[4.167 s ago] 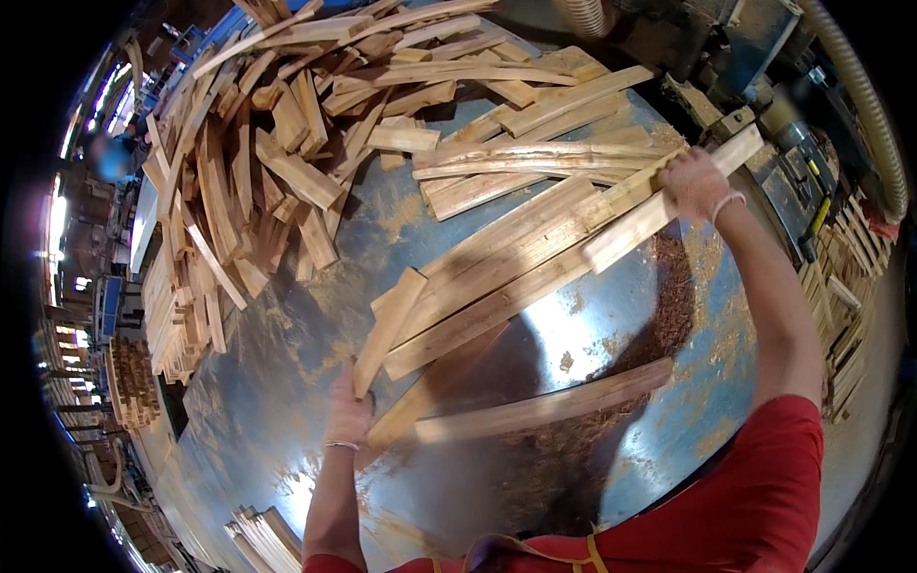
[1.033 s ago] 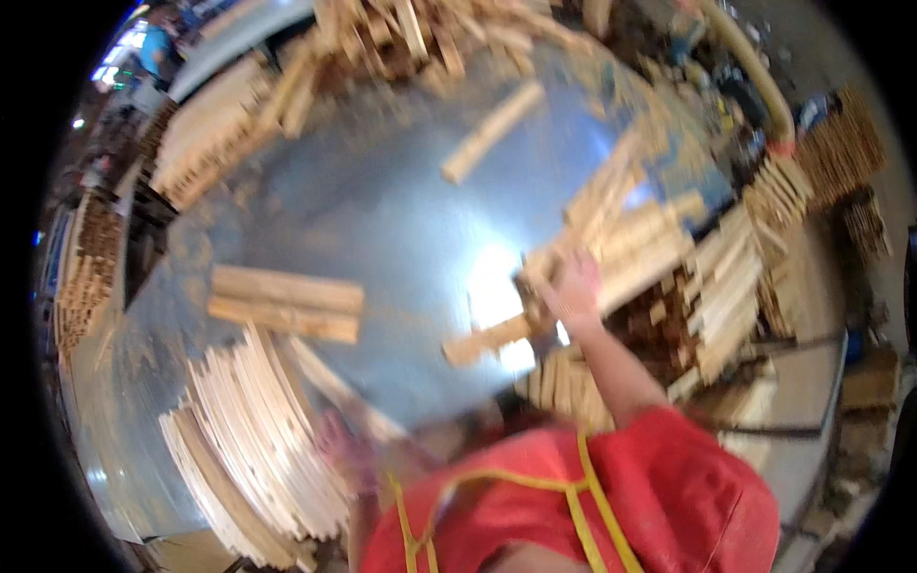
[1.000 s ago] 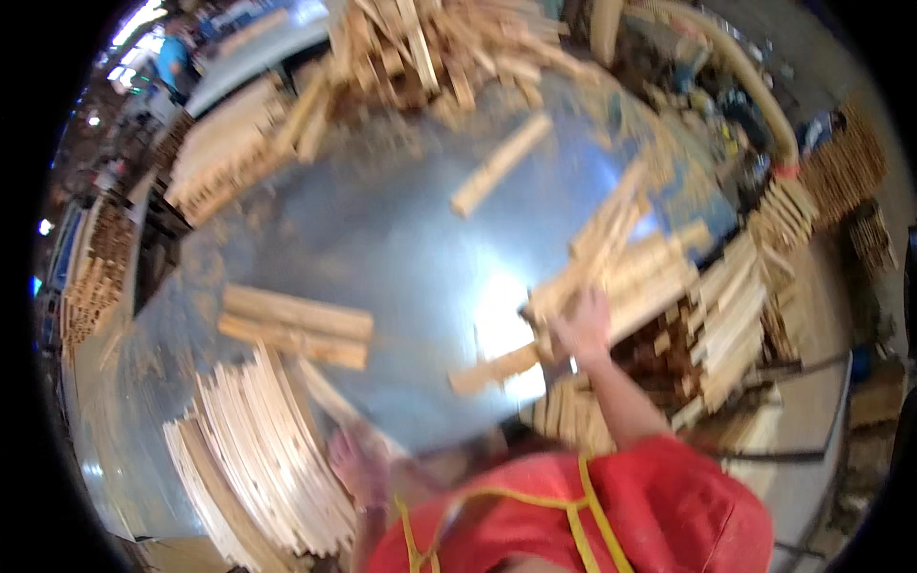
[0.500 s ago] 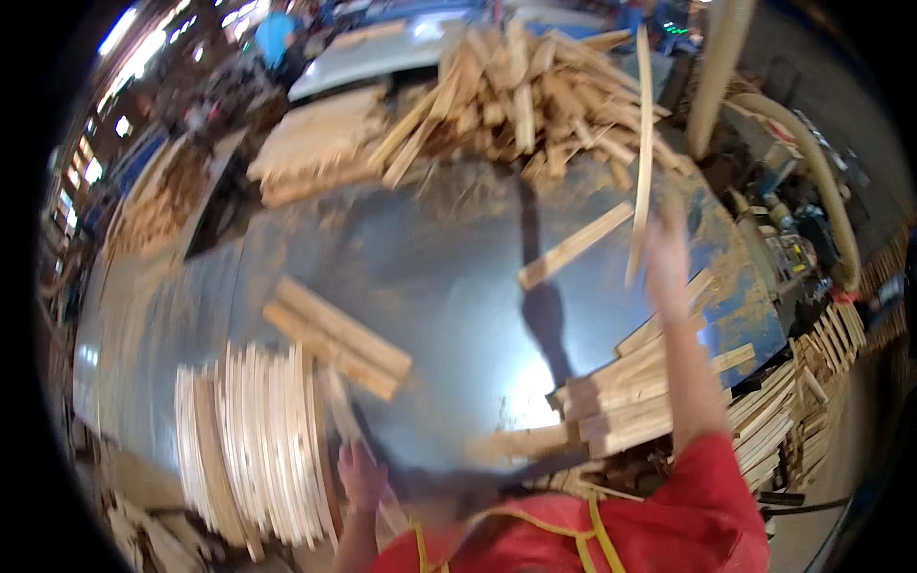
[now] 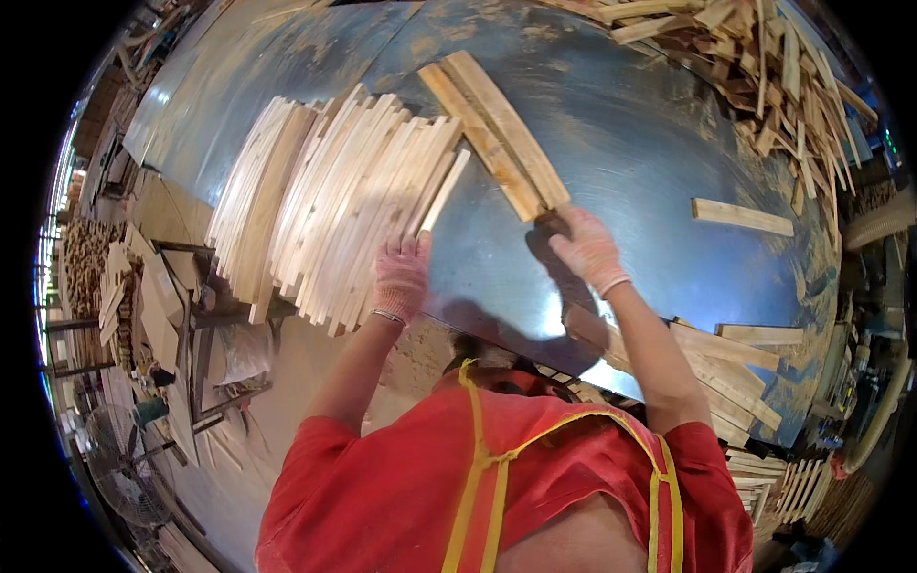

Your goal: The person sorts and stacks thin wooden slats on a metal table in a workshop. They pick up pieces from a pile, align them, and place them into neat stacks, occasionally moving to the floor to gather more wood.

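A row of pale wooden strips point(image 5: 353, 191) lies side by side on the metal tabletop. At its right end, my left hand point(image 5: 401, 277), in a pinkish work glove, has its fingers over the near end of the outermost strip point(image 5: 445, 193), which that hand partly hides. Two thicker wooden strips point(image 5: 497, 134) lie together at a slant beyond the row. My right hand point(image 5: 589, 252), gloved too, is at the near end of the right one, fingertips touching it and thumb held apart.
A heap of offcuts point(image 5: 755, 67) covers the far right of the metal table point(image 5: 630, 143). One short strip point(image 5: 743, 217) lies alone on the right, and several more boards point(image 5: 731, 377) sit at the near right corner. A fan point(image 5: 124, 463) stands at lower left.
My right hand has come back from the far right, where a thin strip was in the air, to the two strips. My left hand's strip now lies against the row. The view has shifted.
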Demonstrator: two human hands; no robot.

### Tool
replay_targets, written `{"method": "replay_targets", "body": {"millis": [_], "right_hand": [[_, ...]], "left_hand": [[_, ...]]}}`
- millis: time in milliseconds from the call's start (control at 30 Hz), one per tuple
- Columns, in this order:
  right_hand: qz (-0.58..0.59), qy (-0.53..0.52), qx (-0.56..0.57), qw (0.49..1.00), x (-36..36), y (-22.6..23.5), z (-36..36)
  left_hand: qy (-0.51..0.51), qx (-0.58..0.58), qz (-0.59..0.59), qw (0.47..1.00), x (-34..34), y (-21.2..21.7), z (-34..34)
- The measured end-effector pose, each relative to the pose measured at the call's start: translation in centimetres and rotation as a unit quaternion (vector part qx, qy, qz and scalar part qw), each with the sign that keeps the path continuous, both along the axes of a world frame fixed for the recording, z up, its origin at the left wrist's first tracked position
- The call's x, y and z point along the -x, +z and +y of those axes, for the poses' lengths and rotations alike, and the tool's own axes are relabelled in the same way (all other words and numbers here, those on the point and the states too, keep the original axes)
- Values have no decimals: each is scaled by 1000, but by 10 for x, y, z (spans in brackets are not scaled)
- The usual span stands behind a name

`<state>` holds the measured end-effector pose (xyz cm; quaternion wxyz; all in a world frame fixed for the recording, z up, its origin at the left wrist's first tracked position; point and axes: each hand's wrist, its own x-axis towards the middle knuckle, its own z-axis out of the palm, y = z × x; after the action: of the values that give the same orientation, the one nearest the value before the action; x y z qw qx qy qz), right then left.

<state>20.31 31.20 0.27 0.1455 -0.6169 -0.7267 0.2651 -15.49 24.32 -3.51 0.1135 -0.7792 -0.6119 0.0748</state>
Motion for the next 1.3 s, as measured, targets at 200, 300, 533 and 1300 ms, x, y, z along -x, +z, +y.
{"method": "replay_targets", "body": {"millis": [200,300,533,1300], "right_hand": [[-213,-12,-22,977,91,-17,38],[-249,-30,31,967,86,-9,60],[114,-182,336,917,21,-13,48],[499,-109,214,833,13,64,-29]], "left_hand": [[-21,-51,-181,982,50,-1,-12],[-27,45,-248,967,58,10,-5],[-61,38,-266,961,71,3,1],[18,269,-711,649,-94,66,31]]}}
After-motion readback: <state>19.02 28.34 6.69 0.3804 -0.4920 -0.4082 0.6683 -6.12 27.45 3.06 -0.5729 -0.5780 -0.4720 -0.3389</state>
